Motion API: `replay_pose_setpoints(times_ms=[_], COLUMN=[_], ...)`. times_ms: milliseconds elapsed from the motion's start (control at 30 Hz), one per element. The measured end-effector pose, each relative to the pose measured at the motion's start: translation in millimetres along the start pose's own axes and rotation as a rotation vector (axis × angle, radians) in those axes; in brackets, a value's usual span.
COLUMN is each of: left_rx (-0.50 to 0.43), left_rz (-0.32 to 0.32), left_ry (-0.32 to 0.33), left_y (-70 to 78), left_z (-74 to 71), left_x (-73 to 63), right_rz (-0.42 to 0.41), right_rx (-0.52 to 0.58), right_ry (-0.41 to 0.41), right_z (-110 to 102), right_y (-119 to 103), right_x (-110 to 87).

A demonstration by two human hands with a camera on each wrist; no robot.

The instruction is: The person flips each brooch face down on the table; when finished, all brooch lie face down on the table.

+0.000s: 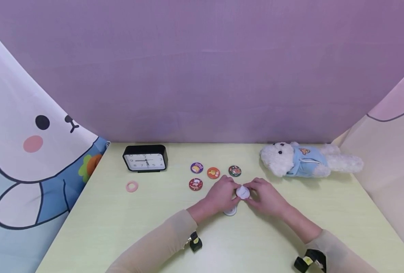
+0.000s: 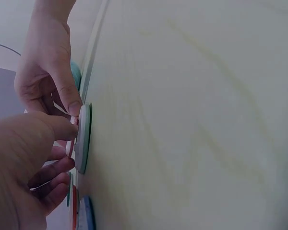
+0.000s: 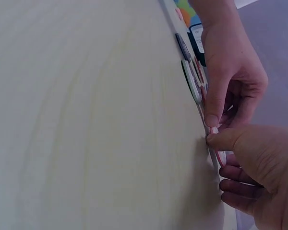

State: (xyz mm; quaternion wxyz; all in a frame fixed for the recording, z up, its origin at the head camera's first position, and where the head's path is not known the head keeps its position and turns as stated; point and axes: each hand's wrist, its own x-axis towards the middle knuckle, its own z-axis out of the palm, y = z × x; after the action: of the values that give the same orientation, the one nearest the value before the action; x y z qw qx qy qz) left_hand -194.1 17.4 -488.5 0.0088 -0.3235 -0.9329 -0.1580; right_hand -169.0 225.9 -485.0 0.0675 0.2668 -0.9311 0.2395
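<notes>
Between my two hands, just right of the table's middle, is a small round badge [image 1: 242, 192] with its white side facing up. My left hand [image 1: 224, 193] pinches its left edge with thumb and fingertips. From the opposite side, the thumb and fingers of my right hand [image 1: 266, 195] pinch it too. A thin red-pink edge of this badge [image 3: 220, 157] shows in the right wrist view. A second disc [image 1: 230, 212], pale on top, lies partly under my left hand; its green rim [image 2: 90, 139] appears in the left wrist view.
Behind my left hand lie several printed round badges: purple [image 1: 196, 168], orange [image 1: 213, 173], dark green [image 1: 235, 171] and red [image 1: 195, 184]. A black alarm clock [image 1: 145, 158] and a pink ring [image 1: 131, 186] are at left. A plush toy [image 1: 307, 161] lies at back right.
</notes>
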Motion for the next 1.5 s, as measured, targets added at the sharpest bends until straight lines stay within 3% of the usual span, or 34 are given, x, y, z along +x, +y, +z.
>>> replay_pose_setpoints(times_ms=[500,700,967,1133,1333,1500], left_rx=[0.010,-0.015,-0.139,-0.090,-0.073,-0.063], left_rz=[-0.024,-0.051,-0.167,-0.192,-0.171,-0.179], left_ry=[-0.008,0.020,0.042,0.051,0.058,0.018], left_y=[3.3,-12.0,-31.1,-40.7,-45.9,-45.4], left_z=[-0.5,-9.7,-24.2,-30.9,-35.3,-32.3], left_x=[1.2,-6.6,-26.3,-34.3,-40.3,-40.1], right_rz=[0.049,0.047,0.026,0.003,-0.012,-0.026], right_rx=[-0.005,0.020,0.047,0.051,0.074,0.048], right_ry=[0.004,0.018,-0.008,-0.020,-0.059,-0.090], right_z=[-1.3,-1.7,-0.7,2.6,6.7,15.3], right_y=[-3.8,-8.1,-15.5,-23.8,-35.1,-39.2], right_x=[-2.7,6.8,22.7,33.2,45.1,52.2])
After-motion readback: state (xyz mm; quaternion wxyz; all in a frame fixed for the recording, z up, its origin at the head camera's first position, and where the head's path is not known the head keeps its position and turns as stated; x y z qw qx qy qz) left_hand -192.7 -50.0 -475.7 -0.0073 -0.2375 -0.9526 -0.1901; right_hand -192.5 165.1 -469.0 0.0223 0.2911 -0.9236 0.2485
